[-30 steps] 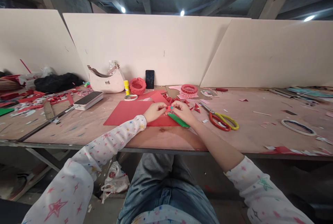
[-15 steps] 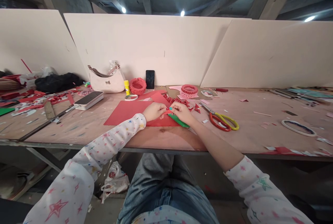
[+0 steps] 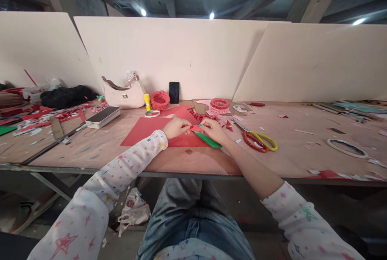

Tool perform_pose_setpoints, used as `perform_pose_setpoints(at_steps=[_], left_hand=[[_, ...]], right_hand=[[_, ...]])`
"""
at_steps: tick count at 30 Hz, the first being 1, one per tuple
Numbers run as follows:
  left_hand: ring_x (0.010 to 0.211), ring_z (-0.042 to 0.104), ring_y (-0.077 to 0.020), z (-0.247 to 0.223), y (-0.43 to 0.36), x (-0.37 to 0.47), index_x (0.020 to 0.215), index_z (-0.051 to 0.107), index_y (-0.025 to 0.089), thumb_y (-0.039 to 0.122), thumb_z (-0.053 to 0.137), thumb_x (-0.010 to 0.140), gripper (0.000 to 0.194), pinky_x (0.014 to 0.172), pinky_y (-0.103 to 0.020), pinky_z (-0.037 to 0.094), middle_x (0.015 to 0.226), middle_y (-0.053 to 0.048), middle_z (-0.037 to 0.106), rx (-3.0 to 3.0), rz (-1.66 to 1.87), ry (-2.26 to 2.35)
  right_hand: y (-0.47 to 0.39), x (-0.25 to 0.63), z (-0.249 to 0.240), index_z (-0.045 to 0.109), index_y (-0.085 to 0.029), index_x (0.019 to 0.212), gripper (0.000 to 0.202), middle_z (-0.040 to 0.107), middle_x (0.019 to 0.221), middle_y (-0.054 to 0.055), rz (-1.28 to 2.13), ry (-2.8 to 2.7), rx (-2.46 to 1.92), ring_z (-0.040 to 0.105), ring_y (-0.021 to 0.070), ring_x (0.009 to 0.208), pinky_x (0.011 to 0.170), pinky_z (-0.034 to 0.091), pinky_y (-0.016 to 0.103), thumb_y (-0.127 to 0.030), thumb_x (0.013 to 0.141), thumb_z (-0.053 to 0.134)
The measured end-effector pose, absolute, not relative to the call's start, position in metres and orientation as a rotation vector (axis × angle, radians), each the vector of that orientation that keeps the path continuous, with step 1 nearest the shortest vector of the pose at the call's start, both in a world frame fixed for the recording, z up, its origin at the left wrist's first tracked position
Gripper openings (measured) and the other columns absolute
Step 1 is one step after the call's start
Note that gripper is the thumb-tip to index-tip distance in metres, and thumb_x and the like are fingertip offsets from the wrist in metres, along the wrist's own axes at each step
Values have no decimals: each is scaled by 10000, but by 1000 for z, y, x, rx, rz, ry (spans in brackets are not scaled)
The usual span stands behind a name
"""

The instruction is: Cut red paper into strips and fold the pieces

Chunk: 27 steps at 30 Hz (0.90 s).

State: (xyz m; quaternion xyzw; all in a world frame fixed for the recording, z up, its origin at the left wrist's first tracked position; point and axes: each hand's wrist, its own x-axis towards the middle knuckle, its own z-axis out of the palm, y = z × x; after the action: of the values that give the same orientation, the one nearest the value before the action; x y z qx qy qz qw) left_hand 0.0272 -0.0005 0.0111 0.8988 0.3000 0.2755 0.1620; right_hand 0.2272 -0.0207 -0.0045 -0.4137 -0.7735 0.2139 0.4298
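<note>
A small red piece of paper [image 3: 196,128] is stretched between my two hands. My left hand [image 3: 177,127] pinches its left end, and my right hand [image 3: 211,128] pinches the other end with thumb and finger. Beneath them lie large red paper sheets [image 3: 145,132]. A green ridged object [image 3: 208,140] rests under my right hand, partly covered by it. Just beyond my fingers is a heap of small folded red paper pieces [image 3: 203,116]. Scissors [image 3: 255,137] with red and yellow handles lie to the right of my right hand.
Behind stand a red ring of folded paper [image 3: 160,100], a red and pink one [image 3: 219,106], a yellow glue stick [image 3: 147,101], a phone [image 3: 174,92] and a handbag [image 3: 124,94]. A white case [image 3: 103,117] sits left. Tape rolls [image 3: 347,148] and scraps lie about.
My hands have moved slightly apart, the left one going left and the right one right. More of the small red paper shows between them.
</note>
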Motion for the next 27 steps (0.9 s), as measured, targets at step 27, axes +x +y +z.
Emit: perform_pose_setpoints(at_steps=[27], left_hand=[[560,623,-109,19,5,18,579,568,140,346,444,842,356,597,-183,442,566,-15,654,2461,612,868]], right_hand=[[-22,224,-7,563,-166,773,151,593,785,29,458,-2109,-983,523,149,731,649,386,263,-160,752,413]])
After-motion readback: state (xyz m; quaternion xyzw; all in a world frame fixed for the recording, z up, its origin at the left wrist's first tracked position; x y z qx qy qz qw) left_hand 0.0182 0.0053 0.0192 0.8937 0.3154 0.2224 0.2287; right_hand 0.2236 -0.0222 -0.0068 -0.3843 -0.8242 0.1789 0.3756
